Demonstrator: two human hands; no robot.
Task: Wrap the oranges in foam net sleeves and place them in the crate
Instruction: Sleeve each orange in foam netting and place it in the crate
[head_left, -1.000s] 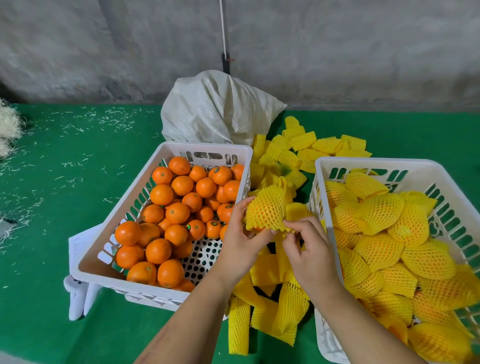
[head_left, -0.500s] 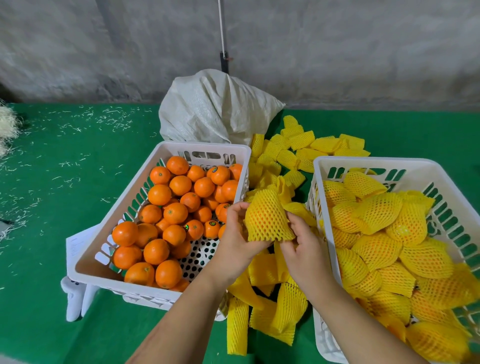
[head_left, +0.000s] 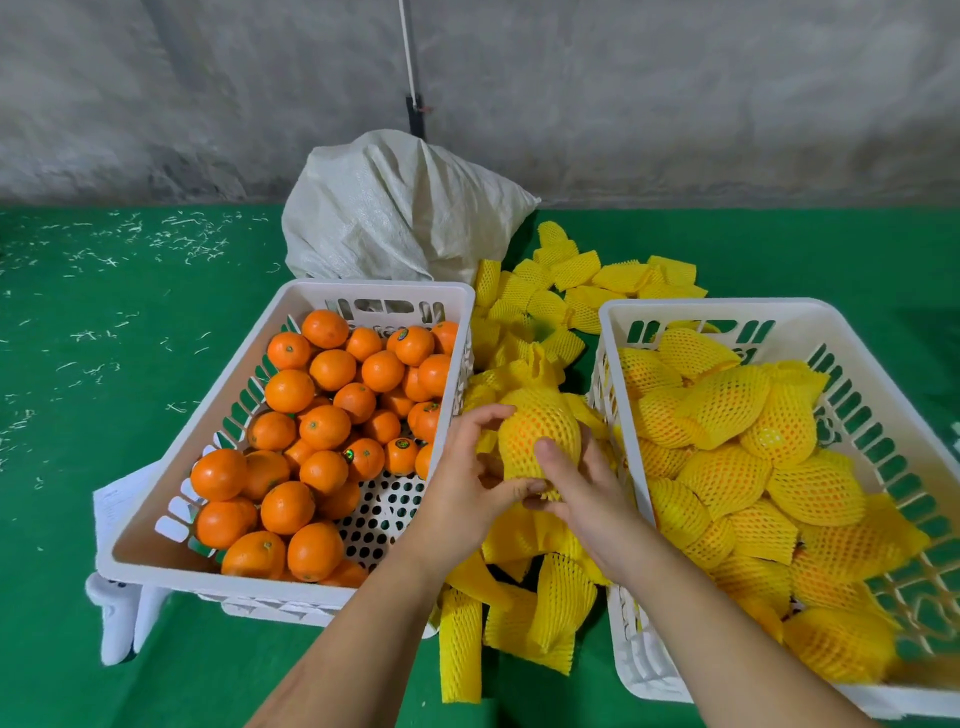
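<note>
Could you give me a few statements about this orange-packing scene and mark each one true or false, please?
1. Both hands hold one sleeved orange between the crates. True.
2. The left crate holds wrapped oranges. False: its oranges are bare.
3. Loose foam sleeves lie between the two crates. True.
4. The right crate is empty. False: it holds many wrapped oranges.
5. A white sack sits behind the left crate. True.
</note>
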